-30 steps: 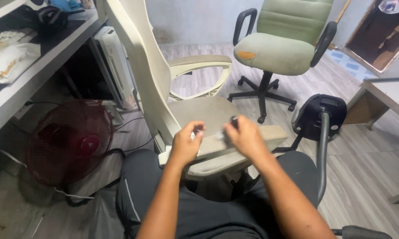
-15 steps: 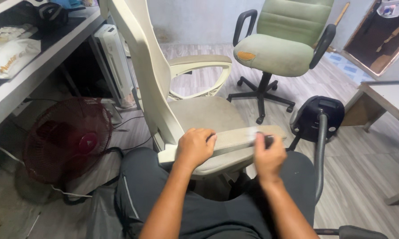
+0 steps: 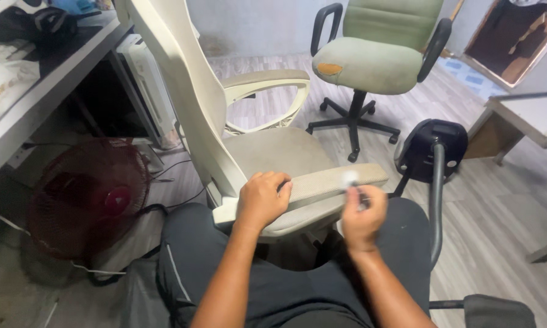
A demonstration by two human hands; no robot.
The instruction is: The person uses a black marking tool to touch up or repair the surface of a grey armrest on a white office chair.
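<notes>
I see a green office chair point(image 3: 379, 58) on grey wood-plank flooring point(image 3: 504, 206). Left of it, a desk point(image 3: 39, 115) stands over a red floor fan point(image 3: 88, 200); right of it, a small table point(image 3: 528, 118). Behind it, a pale wall point(image 3: 255, 24).

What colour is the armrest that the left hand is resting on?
Cream-white, somewhat worn; the armrest under the left hand shows clearly in the head view.

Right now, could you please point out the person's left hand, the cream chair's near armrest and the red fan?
left hand point(image 3: 262, 200): head view, back of the hand.
near armrest point(image 3: 337, 179): head view, padded top.
red fan point(image 3: 88, 197): head view, front grille.
</notes>
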